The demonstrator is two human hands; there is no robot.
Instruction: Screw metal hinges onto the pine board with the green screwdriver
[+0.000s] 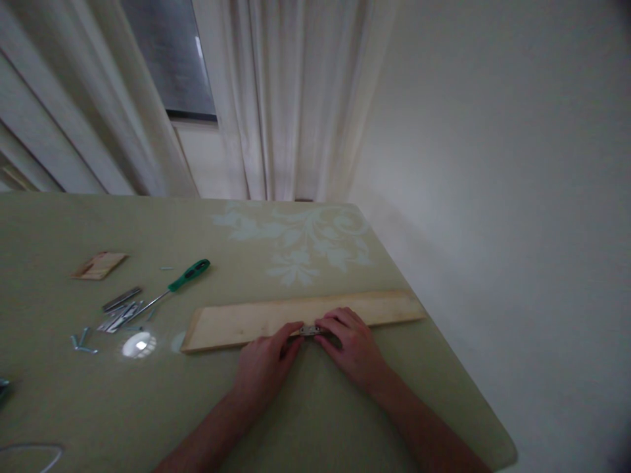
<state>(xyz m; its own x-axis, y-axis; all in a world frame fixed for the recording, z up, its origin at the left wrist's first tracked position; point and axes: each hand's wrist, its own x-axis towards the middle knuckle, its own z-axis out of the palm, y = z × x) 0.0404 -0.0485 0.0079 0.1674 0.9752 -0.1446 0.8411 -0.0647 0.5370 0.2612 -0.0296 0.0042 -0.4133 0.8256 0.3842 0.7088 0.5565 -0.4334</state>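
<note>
A long pale wooden board (231, 325) lies flat on the table in front of me. At the middle of its near edge is a small metal hinge-like plate (310, 330) with holes in it. My left hand (269, 361) pinches the plate's left end between thumb and forefinger. From the other side, my right hand (352, 348) grips its right end, with the fingers resting on the board. The fingertips partly cover the plate's ends.
To the left lie a green-handled screwdriver (190, 274), a dark metal piece (121, 299), several screws (83, 341) and a small wooden block (100, 265). A pale cable (37, 447) shows at lower left. The table's right edge (444, 348) runs beside the wall.
</note>
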